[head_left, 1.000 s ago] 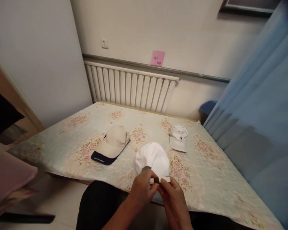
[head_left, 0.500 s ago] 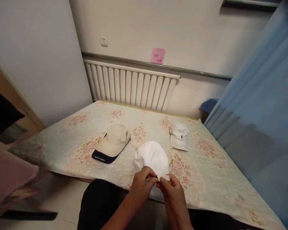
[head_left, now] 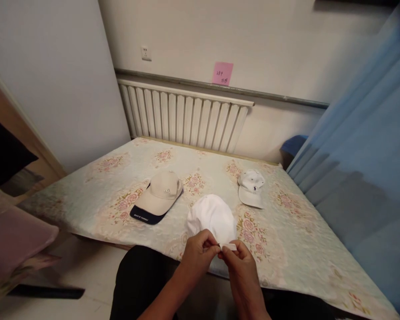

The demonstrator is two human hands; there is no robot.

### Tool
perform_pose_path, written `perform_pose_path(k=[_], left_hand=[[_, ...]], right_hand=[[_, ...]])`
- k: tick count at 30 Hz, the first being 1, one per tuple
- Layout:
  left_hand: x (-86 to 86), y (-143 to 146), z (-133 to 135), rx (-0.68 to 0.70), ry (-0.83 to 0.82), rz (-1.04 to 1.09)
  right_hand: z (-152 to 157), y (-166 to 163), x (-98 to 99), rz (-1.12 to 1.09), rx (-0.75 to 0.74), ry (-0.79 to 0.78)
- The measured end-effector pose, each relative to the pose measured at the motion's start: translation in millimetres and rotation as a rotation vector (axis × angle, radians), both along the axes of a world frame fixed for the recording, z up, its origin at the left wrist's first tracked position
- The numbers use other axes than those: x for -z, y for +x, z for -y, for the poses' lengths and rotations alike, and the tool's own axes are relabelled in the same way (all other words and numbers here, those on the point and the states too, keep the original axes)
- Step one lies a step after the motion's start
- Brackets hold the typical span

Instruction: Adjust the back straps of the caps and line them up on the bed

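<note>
A white cap (head_left: 212, 215) lies crown up near the bed's front edge, with both hands at its near side. My left hand (head_left: 200, 253) is closed in a pinch at a small dark piece, perhaps a buckle, on the cap's strap. The fingertips of my right hand (head_left: 240, 262) pinch the white strap (head_left: 230, 246), whose end sticks out to the right. The two thumbs nearly touch. To the left sits a beige cap (head_left: 162, 189), stacked over a dark navy cap (head_left: 145, 216). A smaller white cap (head_left: 251, 186) with a dark logo rests at the right.
The caps lie on a bed with a flowered cover (head_left: 193, 164). Behind it are a white radiator (head_left: 186, 118) and a pink note (head_left: 222, 73) on the wall. A blue curtain (head_left: 363, 155) hangs at the right. A pink-covered seat (head_left: 16, 242) stands at the left.
The view has shifted slightly. Both hands stay at the strap, and a little more of its white end shows by the right fingers. The caps have not moved.
</note>
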State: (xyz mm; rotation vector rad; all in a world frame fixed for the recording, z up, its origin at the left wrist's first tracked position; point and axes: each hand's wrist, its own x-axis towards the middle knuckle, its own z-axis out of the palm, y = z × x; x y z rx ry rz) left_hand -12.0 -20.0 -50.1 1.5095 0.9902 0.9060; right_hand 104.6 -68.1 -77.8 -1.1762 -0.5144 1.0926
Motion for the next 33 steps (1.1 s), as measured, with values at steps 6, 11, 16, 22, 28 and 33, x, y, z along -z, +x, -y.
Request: perform_pose_path(k=[6, 11, 16, 22, 28, 33], left_hand=[[0.0, -1, 0, -0.023, -0.006, 0.001], [-0.3, 1, 0, -0.038, -0.033, 0.040], [-0.8, 0, 1, -0.031, 0.077, -0.003], [6.3, -4, 2, -0.060, 0.388, -0.145], [12.0, -8, 5, -0.250, 0.570, -0.105], [31.0, -11, 5, -0.442, 0.615, -0.195]], right_hand=[[1, 0, 3.5, 0.050, -0.033, 0.021], [1, -2, -1.7, 0.042, -0.064, 0.076], [-1, -6, -8.6, 0.012, -0.070, 0.106], [-6, 3, -11.8, -0.214, -0.024, 0.125], [-10, 12, -13.4, -0.303, 0.022, 0.127], [-10, 18, -12.9, -0.358, 0.050, 0.116]])
